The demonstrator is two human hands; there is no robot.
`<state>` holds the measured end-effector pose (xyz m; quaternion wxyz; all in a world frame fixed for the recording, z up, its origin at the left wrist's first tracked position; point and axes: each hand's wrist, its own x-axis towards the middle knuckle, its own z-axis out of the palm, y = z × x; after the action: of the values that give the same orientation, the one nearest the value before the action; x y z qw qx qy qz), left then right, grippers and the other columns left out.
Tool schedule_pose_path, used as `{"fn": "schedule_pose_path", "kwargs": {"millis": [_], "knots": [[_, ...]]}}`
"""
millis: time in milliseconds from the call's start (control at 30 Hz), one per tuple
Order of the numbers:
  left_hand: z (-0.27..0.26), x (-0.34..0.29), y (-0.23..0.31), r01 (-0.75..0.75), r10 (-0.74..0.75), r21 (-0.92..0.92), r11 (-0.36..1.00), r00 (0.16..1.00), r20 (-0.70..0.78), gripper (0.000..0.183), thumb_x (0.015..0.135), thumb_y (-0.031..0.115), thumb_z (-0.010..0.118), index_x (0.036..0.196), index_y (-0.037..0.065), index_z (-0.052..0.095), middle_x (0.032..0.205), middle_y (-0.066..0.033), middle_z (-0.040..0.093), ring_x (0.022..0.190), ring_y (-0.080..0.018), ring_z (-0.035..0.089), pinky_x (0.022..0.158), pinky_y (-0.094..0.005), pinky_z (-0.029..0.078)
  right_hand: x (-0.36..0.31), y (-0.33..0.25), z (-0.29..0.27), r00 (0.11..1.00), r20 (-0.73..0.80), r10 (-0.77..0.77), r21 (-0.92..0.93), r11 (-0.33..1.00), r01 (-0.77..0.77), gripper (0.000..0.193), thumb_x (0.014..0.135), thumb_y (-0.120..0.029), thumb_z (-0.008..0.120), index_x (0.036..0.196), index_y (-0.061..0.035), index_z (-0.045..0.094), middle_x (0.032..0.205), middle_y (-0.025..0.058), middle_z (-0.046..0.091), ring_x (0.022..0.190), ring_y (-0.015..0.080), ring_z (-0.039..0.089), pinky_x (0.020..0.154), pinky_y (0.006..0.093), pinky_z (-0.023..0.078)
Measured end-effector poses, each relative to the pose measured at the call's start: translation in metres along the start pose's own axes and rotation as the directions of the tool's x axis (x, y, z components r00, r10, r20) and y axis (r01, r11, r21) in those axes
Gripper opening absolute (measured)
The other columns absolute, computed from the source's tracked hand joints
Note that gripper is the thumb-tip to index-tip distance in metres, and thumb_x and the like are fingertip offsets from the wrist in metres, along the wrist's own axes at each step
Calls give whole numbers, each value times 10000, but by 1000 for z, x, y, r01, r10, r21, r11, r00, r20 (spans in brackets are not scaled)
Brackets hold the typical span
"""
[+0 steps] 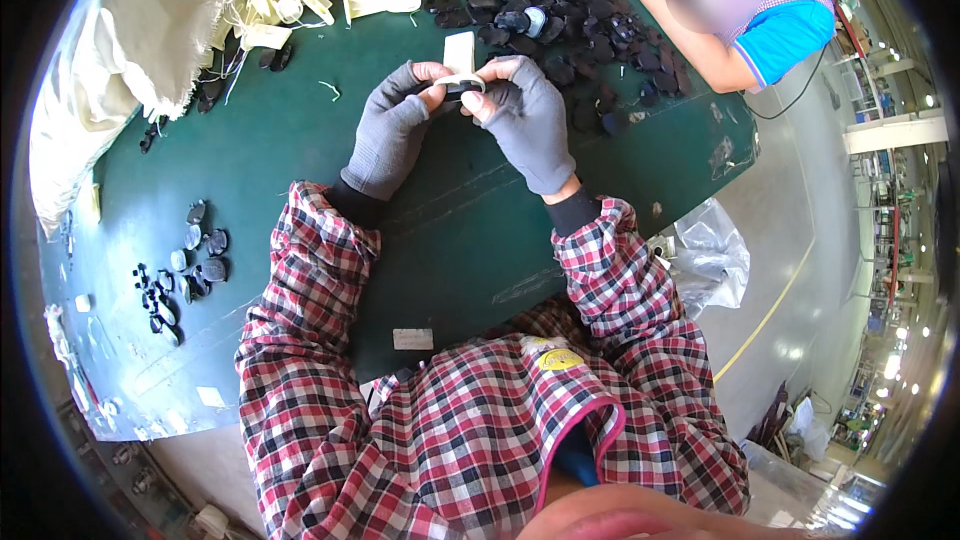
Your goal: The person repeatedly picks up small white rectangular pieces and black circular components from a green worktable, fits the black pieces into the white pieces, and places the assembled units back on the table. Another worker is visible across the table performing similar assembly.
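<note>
Both my hands wear grey gloves with bare fingertips and meet over the middle of the green table. My left hand [392,130] pinches the left side of a cream plastic part [459,52], which has a flat upright tab and a rounded rim. On its right side, my right hand [530,125] grips the same part with thumb and fingers. A small black piece [458,89] sits at the rim between my thumbs; whether it is seated inside the rim I cannot tell. My fingers hide the part's sides.
Cream plastic parts [385,2] lie heaped at the far left beside a white sack [130,50]. A pile of black pieces [610,35] covers the far right of the green table [450,240]. Several small dark pieces [205,270] lie at left. A co-worker's arm [690,35] reaches in at far right.
</note>
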<state>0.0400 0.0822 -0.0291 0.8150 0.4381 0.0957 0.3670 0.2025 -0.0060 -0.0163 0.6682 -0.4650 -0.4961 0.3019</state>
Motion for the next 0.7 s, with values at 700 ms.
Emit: {"fn": "schedule_pose_path", "kwargs": {"millis": [700], "knots": [[23, -5, 11, 135, -37, 458, 879, 976, -216, 115, 920, 10, 653, 1034, 11, 643, 933, -6, 634, 839, -71, 546, 760, -218, 454, -8, -14, 6, 989, -15, 145, -291, 946, -143, 91, 972, -68, 656, 1044, -18, 635, 856, 9, 635, 669, 57, 594, 575, 217, 490]]}}
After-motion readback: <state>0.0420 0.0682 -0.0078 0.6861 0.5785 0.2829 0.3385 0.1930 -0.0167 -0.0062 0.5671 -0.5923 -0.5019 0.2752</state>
